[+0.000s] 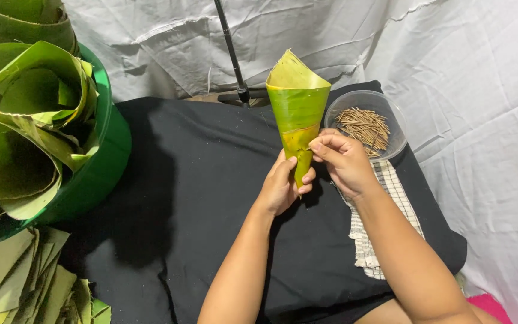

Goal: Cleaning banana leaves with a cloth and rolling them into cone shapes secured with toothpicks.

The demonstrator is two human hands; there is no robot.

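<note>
Green leaf cone (pixel 298 108) stands upright, left hand (pixel 284 185) gripping its tip, right hand (pixel 344 161) pinching its side.

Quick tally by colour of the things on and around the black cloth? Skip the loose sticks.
Green: 4 - leaf cone gripped by left hand and right hand, tub, rolled leaves in it, flat leaf stack
Clear: 1 - bowl of sticks
Black: 2 - cloth, stand
White checked: 1 - towel
Total: 8
</note>
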